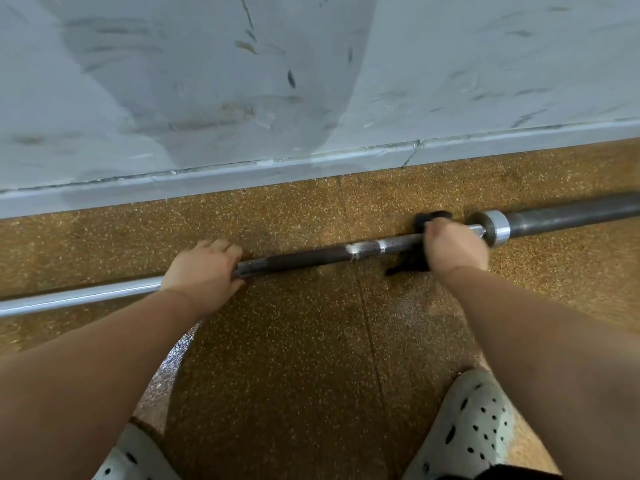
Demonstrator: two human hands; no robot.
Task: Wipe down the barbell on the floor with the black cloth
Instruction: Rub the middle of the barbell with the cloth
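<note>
The barbell (311,256) lies on the speckled brown floor, running from lower left to upper right, parallel to the wall. Its shaft is dark and knurled in the middle and shiny at the left. A silver collar (496,227) and a thick dark sleeve (571,214) sit at the right. My left hand (202,271) grips the shaft left of centre. My right hand (453,249) holds the black cloth (412,266) wrapped around the shaft just left of the collar. Cloth edges show above and below the hand; the hand is motion-blurred.
A scuffed grey wall (242,81) with a pale baseboard (207,181) runs close behind the bar. My two feet in grey perforated clogs (467,431) stand at the bottom of the view. A floor seam (370,341) runs toward me between my arms.
</note>
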